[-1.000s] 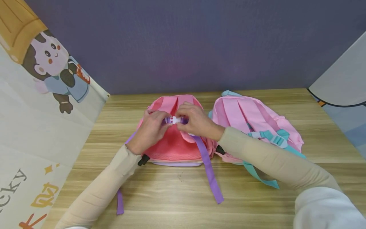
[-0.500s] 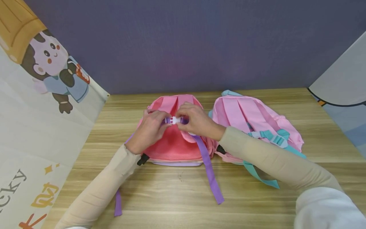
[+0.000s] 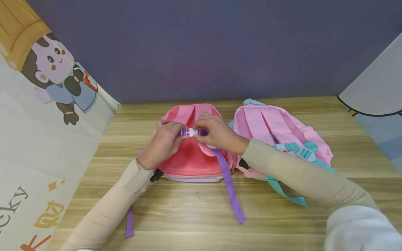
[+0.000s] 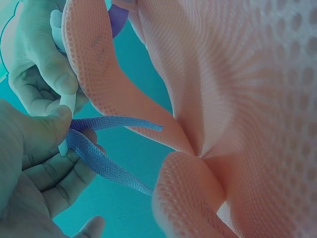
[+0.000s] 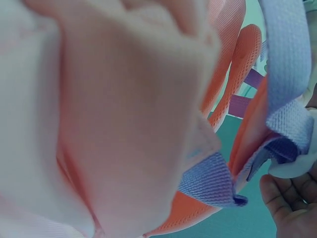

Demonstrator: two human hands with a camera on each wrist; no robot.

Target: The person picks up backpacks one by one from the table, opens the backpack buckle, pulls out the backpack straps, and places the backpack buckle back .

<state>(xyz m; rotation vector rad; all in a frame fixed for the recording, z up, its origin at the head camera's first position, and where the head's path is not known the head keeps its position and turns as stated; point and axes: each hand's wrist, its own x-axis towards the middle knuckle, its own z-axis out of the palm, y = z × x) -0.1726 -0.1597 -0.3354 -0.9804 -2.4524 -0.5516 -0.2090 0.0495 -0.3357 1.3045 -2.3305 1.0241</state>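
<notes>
A white side-release buckle [image 3: 192,132] on a purple strap is held above the coral-pink backpack [image 3: 188,160], which lies with its shoulder straps up. My left hand [image 3: 164,141] pinches the buckle's left end. From the other side my right hand [image 3: 216,132] pinches its right end, thumb below and fingers above. Pink shows through slots between the buckle's halves. In the left wrist view, thumb and fingers grip the white buckle piece [image 4: 68,106], and purple webbing [image 4: 106,161] trails from it. The right wrist view shows mostly the backpack's padded strap, with fingertips [image 5: 272,191] beside white plastic.
A light pink backpack [image 3: 260,122] with teal straps [image 3: 282,191] lies right of the coral one, partly under my right forearm. A loose purple strap [image 3: 230,188] runs toward the table's front. A dark panel [image 3: 220,52] stands behind the wooden table [image 3: 188,216].
My hands and the buckle stay almost in place. The loose purple strap end below my left forearm has shifted slightly to the left and down.
</notes>
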